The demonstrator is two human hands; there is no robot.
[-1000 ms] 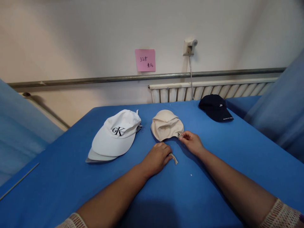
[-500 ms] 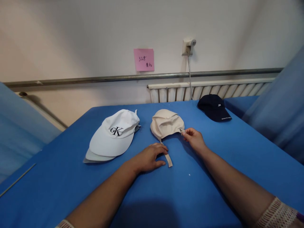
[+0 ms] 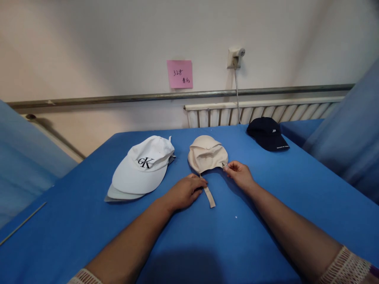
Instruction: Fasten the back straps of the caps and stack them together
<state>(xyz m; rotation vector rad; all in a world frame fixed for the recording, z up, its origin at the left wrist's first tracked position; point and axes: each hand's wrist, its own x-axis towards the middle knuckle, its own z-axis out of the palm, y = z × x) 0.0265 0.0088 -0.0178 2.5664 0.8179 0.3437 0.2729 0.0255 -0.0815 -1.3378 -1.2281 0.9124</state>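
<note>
Your right hand (image 3: pixel 240 176) pinches buckle (image 3: pixel 225 165) on cap (image 3: pixel 208 153); left hand (image 3: pixel 186 192) on strap (image 3: pixel 210 197), grip unclear. Blue surface (image 3: pixel 251 248) below, radiator (image 3: pixel 263 105) beyond.

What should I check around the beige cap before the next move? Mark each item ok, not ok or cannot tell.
1. Right hand at the small metal piece: ok, fingertips pinch it at the cap's edge.
2. Left hand at the beige strap: ok, fingers lie over it.
3. Left grip firm: cannot tell, the fingers hide it.
4. Whole strap visible: not ok, partly covered.
5. Beige cap apart from the white cap and dark cap: ok.
</note>
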